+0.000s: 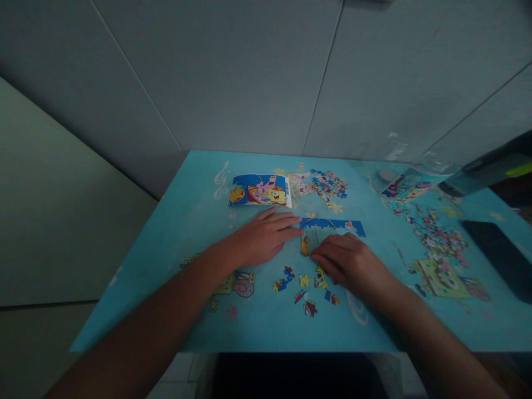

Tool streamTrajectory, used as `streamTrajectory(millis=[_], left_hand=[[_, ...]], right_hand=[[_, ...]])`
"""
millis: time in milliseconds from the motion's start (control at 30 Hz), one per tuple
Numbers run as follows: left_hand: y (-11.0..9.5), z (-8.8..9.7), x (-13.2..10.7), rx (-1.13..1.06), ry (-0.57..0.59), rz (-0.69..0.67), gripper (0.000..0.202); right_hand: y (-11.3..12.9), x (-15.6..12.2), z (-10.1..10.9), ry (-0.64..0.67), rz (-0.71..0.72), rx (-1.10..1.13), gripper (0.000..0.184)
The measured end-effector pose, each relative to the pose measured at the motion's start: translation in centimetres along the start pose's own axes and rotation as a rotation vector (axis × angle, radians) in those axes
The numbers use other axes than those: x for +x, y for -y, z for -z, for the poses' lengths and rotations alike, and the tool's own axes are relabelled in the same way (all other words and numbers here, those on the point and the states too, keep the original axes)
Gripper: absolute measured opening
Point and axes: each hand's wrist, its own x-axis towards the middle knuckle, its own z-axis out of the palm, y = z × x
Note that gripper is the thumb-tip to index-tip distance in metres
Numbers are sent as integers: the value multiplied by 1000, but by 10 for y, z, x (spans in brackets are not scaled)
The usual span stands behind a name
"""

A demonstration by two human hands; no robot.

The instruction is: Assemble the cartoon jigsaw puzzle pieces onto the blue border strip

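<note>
My left hand (266, 235) lies flat on the light blue table (183, 221), fingers stretched toward the left end of a joined blue strip of puzzle pieces (332, 224). My right hand (351, 260) rests knuckles up just below that strip, its fingers curled and pressed down beside a small orange piece (305, 245). Whether it holds a piece is hidden. A few loose pieces (305, 284) are scattered in front of both hands. A printed cartoon reference picture (260, 190) lies behind my left hand.
A heap of loose pieces (328, 184) sits at the back middle, another spread of pieces (440, 235) at the right. A clear plastic bag (409, 166) lies at the back right, a dark flat object (499, 255) by the right edge. Tiled wall stands behind.
</note>
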Motion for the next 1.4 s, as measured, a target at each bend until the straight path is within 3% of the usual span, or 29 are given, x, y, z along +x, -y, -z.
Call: streamTrajectory(millis=[300,667,1400], left_hand=[[1,-2,0,12,0,-3,46],[-1,2,1,-1,13,8,47],[0,0,1,8,8,-5,46]], right_hand=[[0,0,0,-109,65,-55,19],[7,1,1,23,148,-109,27],[7,-1,-2,26,106,-94,23]])
